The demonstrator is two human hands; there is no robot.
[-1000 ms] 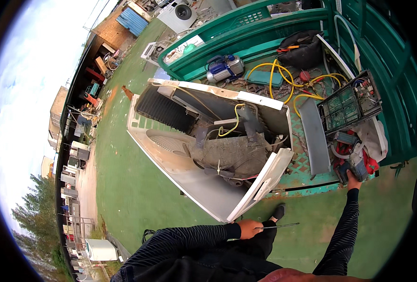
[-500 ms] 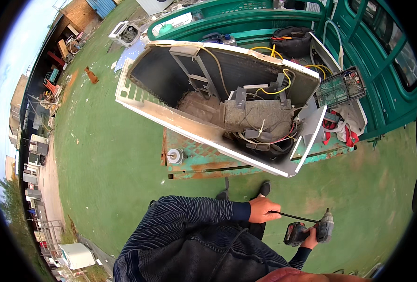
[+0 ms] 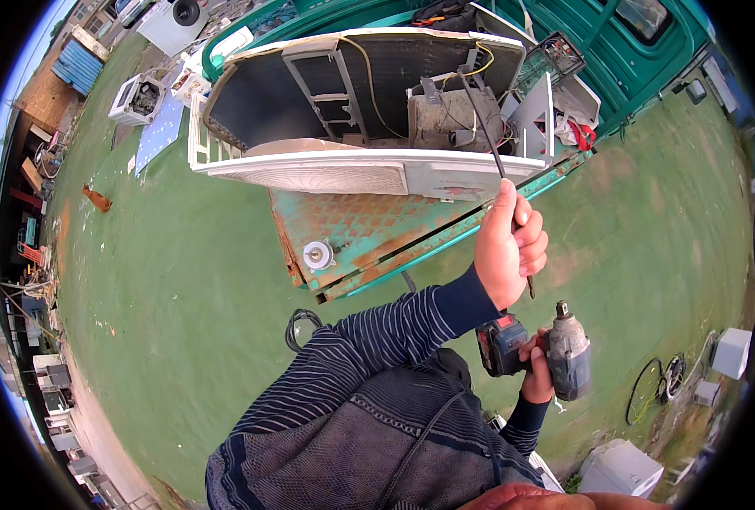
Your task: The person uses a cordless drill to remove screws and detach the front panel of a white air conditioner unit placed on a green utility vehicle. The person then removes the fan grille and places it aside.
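Observation:
My left hand [image 3: 507,246] is closed around a long thin black rod [image 3: 485,124]. One end of the rod points up over the opened casing, while the other sticks out below my fist. Lower down, my right hand [image 3: 537,367] grips a cordless impact wrench [image 3: 569,359] by its handle, its bare square drive facing away from me. The rod and the wrench are apart. Ahead lies the white outdoor air-conditioner casing [image 3: 318,172], opened up, with a dirt-covered compressor [image 3: 437,117] and loose wires inside. A small round motor [image 3: 318,254] sits left of my hands.
The casing rests on a rusty green truck bed [image 3: 352,223]. Behind the compressor are a black tool bag [image 3: 450,15] and a parts box [image 3: 556,53]. A brown animal [image 3: 96,198] is on the green ground at left. A coiled hose [image 3: 673,374] lies at right.
My left hand has moved up and forward, turning the rod upright and away from the wrench. The wrench has shifted left and up. The view has turned, and the casing appears farther away.

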